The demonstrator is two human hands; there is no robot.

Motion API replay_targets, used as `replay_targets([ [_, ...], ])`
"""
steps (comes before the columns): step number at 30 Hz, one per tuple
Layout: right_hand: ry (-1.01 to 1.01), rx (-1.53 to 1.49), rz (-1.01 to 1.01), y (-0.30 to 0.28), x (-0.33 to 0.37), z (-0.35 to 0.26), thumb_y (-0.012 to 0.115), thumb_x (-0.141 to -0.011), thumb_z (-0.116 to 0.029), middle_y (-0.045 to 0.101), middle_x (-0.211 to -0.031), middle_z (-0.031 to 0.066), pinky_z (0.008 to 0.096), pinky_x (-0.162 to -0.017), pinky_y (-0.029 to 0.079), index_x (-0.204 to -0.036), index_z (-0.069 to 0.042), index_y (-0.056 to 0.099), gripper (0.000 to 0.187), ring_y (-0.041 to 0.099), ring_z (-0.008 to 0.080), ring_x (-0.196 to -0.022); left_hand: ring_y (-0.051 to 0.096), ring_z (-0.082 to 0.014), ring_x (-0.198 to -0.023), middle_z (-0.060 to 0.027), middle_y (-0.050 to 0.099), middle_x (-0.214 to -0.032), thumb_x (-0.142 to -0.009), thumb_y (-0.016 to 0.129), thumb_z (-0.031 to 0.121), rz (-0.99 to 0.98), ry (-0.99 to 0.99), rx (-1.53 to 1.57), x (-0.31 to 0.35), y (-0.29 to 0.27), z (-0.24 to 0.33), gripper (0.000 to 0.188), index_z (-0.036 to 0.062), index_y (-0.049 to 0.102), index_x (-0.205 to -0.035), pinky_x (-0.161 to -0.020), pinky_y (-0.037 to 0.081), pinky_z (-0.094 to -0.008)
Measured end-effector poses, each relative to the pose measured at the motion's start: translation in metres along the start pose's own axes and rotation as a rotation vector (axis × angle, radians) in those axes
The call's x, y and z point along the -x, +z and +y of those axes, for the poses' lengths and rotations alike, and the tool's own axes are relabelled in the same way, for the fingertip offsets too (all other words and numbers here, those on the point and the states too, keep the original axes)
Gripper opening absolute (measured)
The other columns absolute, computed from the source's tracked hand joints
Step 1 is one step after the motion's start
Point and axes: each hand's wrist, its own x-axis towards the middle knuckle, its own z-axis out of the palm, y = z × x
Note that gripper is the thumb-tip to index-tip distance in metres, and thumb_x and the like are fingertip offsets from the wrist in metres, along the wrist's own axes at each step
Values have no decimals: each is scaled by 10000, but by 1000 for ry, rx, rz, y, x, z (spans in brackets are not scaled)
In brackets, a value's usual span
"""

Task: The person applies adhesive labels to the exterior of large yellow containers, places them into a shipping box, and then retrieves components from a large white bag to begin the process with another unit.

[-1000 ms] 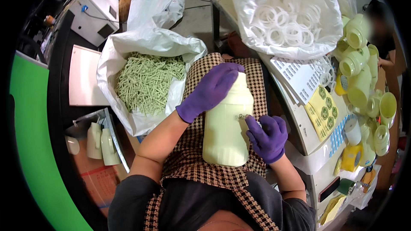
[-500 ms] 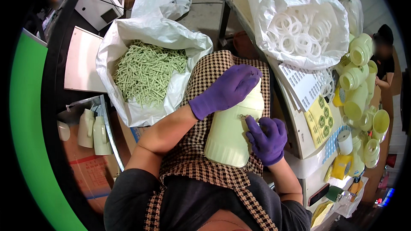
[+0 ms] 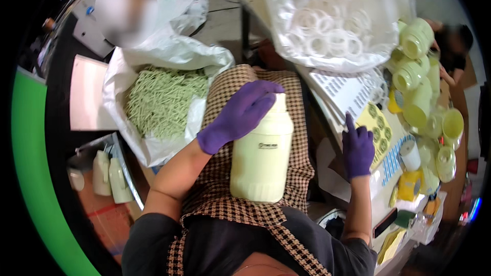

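A pale yellow thermos jug body [image 3: 261,171] stands on my lap, its narrow neck pointing away from me and a small dark printed mark on its side. My left hand [image 3: 239,115], in a purple glove, wraps over the neck and upper shoulder. Off to the right, my right hand [image 3: 359,151], also gloved in purple, hangs over the table's near edge. Its index finger stretches toward the white printed sheets [image 3: 332,89] while the other fingers bend loosely; nothing shows in them. Beside it lies a yellow sheet with round green stickers [image 3: 377,129].
At the left stands a white sack [image 3: 115,84] of thin pale green sticks. A white bag [image 3: 286,53] of translucent rings sits on the table, with several pale yellow plastic parts [image 3: 415,105] on its right. Two pale jugs [image 3: 120,181] rest in a box at lower left.
My right hand has left the jug's side and moved right to the sheets on the table. The jug stands more upright in the view, its mark now uncovered, with my left hand still on its neck.
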Motion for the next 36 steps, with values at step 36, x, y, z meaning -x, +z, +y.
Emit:
replay_targets([
  [36,181,-1332,-33,105,13,-106,719,-883,-93,710,-1003,157,363,-859,544,-1064,-37,737,191,694,270,-954,276,-381,-1517,-230,296,-1631,-929,600,130,257,-332,-744,142,-87,-37,612,24,427,-1507,-1238,204,-476],
])
